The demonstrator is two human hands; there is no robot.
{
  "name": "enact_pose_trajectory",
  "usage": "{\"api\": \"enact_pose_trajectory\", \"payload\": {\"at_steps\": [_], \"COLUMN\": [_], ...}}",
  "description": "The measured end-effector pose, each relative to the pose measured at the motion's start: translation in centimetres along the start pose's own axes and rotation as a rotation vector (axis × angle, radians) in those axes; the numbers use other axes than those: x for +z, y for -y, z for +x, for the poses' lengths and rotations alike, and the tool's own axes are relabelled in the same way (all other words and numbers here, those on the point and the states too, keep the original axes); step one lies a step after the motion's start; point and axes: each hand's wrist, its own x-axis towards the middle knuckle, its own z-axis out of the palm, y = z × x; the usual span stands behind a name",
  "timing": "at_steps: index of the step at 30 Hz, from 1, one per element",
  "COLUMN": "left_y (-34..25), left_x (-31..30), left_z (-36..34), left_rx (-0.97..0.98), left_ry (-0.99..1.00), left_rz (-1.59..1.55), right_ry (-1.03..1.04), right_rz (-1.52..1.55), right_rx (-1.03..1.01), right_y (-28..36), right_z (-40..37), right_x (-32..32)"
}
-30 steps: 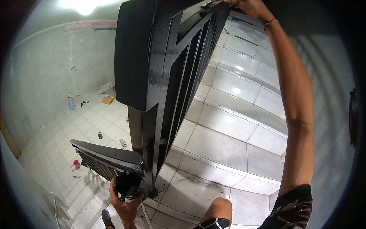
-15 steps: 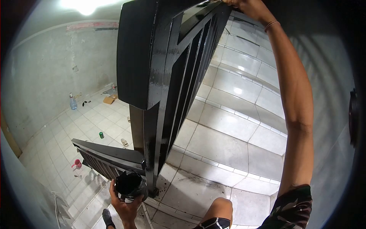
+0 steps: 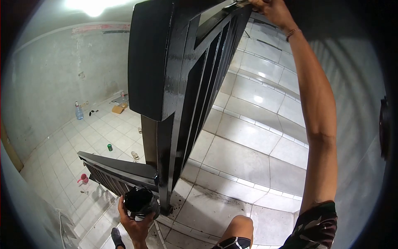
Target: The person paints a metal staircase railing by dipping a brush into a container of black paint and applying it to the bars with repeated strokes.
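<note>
A container of black paint [image 3: 141, 201] is held from below and the side by my left hand [image 3: 136, 222], its fingers wrapped round it at the lower left. My right hand [image 3: 271, 11] reaches far up to the top edge of the view, its fingers closed round a brush [image 3: 237, 5], of which only a small part shows. The brush lies against the upper part of the black metal railing [image 3: 178, 79]. Glossy, wet-looking patches show on the railing's bars.
White tiled stairs [image 3: 244, 124] rise behind the railing. A lower railing section [image 3: 116, 166] slopes off to the left. On the floor beyond are a green can [image 3: 110, 147], a pink dipper [image 3: 83, 178], a plastic bottle [image 3: 79, 111], slippers [image 3: 135, 155] and cardboard [image 3: 119, 108].
My right hand and forearm have shifted slightly left and down, and more of the brush shows now. My left hand holds the container in nearly the same place.
</note>
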Motion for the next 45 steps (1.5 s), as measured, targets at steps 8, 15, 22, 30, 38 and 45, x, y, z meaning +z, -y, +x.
{"api": "enact_pose_trajectory", "payload": {"at_steps": [8, 15, 22, 30, 38, 45], "left_y": [0.1, -1.3, -0.5, -2.5, -5.0, -6.5], "left_x": [-0.1, 0.1, -2.0, -6.0, -9.4, -9.5], "left_z": [0.1, -0.2, -1.2, -0.9, -0.2, 1.2], "left_rx": [0.007, 0.049, 0.139, 0.188, 0.241, 0.310], "left_ry": [0.003, 0.023, 0.009, -0.196, -0.302, -0.306], "left_rz": [0.003, 0.038, 0.260, 0.464, 0.361, 0.357], "right_ry": [0.040, -0.828, -1.174, -1.202, -1.145, -0.896], "right_rz": [0.156, 0.902, 1.492, 1.843, 1.653, 1.508], "right_rx": [0.078, 0.321, 0.468, 0.652, 0.652, 0.860], "right_y": [6.5, 4.5, 5.6, 5.9, 6.0, 8.2], "right_z": [-3.9, -11.7, -14.9, -13.3, -13.2, -15.8], "right_x": [-0.3, 4.9, 12.9, 14.7, 12.0, 10.2]}}
